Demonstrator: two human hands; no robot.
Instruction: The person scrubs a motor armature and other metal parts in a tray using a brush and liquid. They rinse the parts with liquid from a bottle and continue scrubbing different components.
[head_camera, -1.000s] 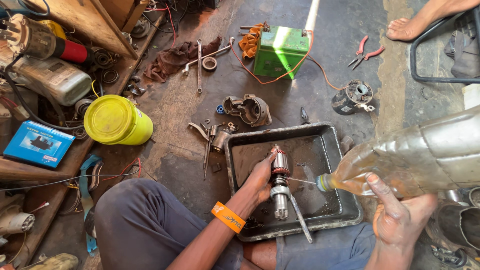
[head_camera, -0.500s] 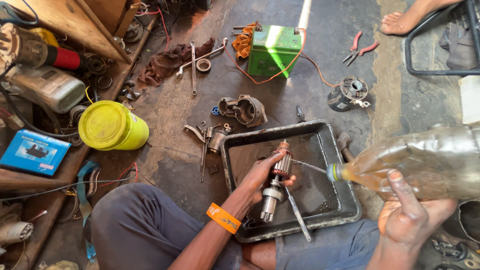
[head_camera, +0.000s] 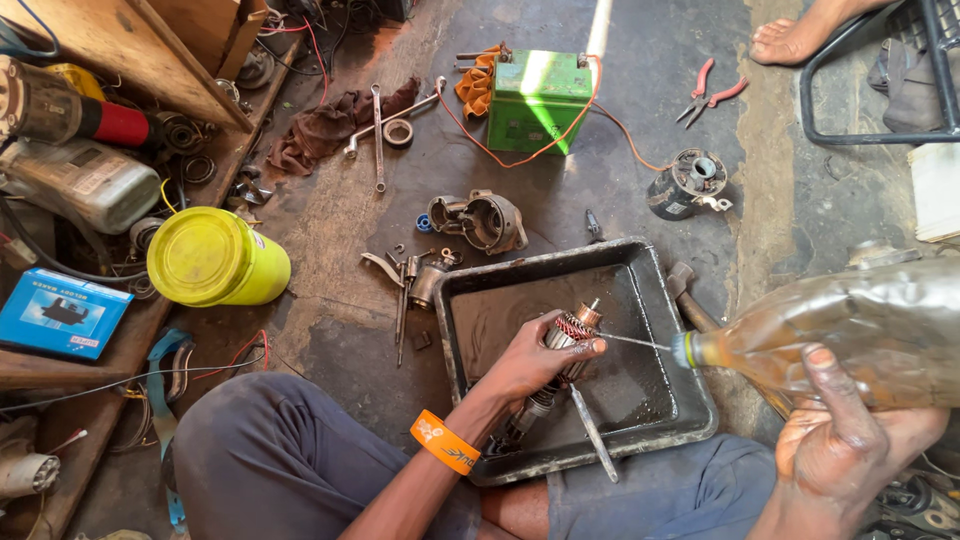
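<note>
My left hand (head_camera: 527, 362) grips a motor armature (head_camera: 572, 331) with copper windings, held tilted over a dark metal tray (head_camera: 660, 290). My right hand (head_camera: 848, 437) squeezes a large clear plastic bottle (head_camera: 860, 325) of amber liquid lying sideways. A thin jet runs from the bottle's capped nozzle (head_camera: 686, 349) to the top of the armature. An orange wristband (head_camera: 444, 442) sits on my left wrist. A metal rod (head_camera: 594, 435) rests in the tray by my hand.
A yellow lidded tub (head_camera: 215, 258) stands at left beside a blue box (head_camera: 60, 312). A green battery (head_camera: 540, 98) with orange wires, red pliers (head_camera: 705, 92), a motor housing (head_camera: 482, 220), wrenches (head_camera: 378, 135) and small parts lie on the floor. Another person's bare foot (head_camera: 800, 35) is at top right.
My left hand has tipped and turned the armature within the tray. The bottle has stayed aimed at it, and the jet keeps striking its upper end.
</note>
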